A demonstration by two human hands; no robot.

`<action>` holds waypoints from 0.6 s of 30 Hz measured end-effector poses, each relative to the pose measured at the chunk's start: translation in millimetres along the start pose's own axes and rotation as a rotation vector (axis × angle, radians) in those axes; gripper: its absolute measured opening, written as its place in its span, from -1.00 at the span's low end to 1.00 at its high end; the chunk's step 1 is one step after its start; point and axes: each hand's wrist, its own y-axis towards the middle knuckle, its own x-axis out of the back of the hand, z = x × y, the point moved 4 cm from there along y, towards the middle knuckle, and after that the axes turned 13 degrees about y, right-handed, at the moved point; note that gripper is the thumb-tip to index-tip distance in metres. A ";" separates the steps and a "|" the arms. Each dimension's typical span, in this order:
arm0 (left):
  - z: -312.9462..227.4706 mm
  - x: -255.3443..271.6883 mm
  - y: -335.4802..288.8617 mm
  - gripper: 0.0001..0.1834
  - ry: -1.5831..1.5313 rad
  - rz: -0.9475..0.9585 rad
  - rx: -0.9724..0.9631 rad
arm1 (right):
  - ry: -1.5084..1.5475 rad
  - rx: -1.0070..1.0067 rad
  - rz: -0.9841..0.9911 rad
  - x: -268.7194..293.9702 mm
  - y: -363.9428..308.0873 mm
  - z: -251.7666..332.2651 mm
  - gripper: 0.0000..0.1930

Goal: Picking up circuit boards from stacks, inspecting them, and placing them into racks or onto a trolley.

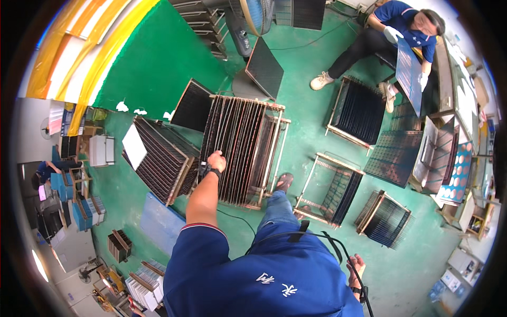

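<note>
My left hand reaches forward with its fingers curled closed, over the left part of a tall rack packed with dark upright panels. What lies in its fingers is too small to tell; the nearest things are the panels' top edges. A black watch is on that wrist. My right hand hangs low at my right side, fingers loosely bent and apart, holding nothing I can see. A black cable runs past it.
Left of the rack stands another full rack with a white sheet on it. On the right are a partly filled rack, a rack of dark panels and a smaller rack. A seated co-worker in white gloves holds a blue panel. A fan stands ahead.
</note>
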 end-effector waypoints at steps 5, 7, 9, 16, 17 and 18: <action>19.2 -25.6 31.7 -0.76 -0.374 0.119 0.350 | -0.065 0.030 0.016 -31.9 -24.4 29.6 -0.50; 4.3 -57.0 34.5 -0.70 -1.326 0.147 0.732 | -0.078 0.035 0.013 -37.9 -32.1 33.7 -0.50; -27.9 -68.0 34.7 -0.72 -1.327 0.256 0.719 | -0.083 0.037 -0.047 -30.9 -39.4 28.1 -0.50; 82.5 -84.3 65.5 -0.81 -0.476 -0.025 0.184 | -0.059 -0.079 0.014 -39.1 -31.7 3.6 -0.54; 40.3 -84.3 56.4 -0.81 -0.235 0.078 0.073 | -0.057 -0.062 -0.043 -32.3 -36.7 2.1 -0.55; -6.0 -67.6 48.9 -0.81 0.031 0.137 -0.069 | -0.046 -0.046 -0.096 -25.6 -44.0 -0.5 -0.55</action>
